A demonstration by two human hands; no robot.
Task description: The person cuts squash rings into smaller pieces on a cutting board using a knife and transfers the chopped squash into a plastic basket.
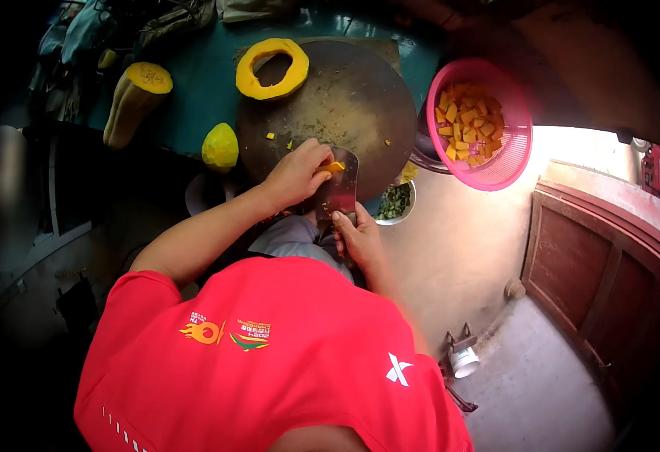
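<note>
My right hand (356, 232) is wrapped around the handle of a cleaver (342, 197), whose broad blade lies over the near edge of a round chopping board (379, 98). My left hand (298, 175) has its fingers curled beside the blade, with a small orange pumpkin piece (334, 166) at the fingertips. Some of those fingers are hidden from above. A thick pumpkin ring (297, 73) with a hollow middle rests at the board's far left. Small pumpkin scraps (270, 136) are scattered on the board.
A pink plastic basket (523, 124) of pumpkin chunks (471, 120) stands at the right. On the green table (194, 90) are a cut pumpkin (130, 102) and a peeled yellow piece (220, 148). Below the board's right side sits a bowl with chopped greens (394, 202).
</note>
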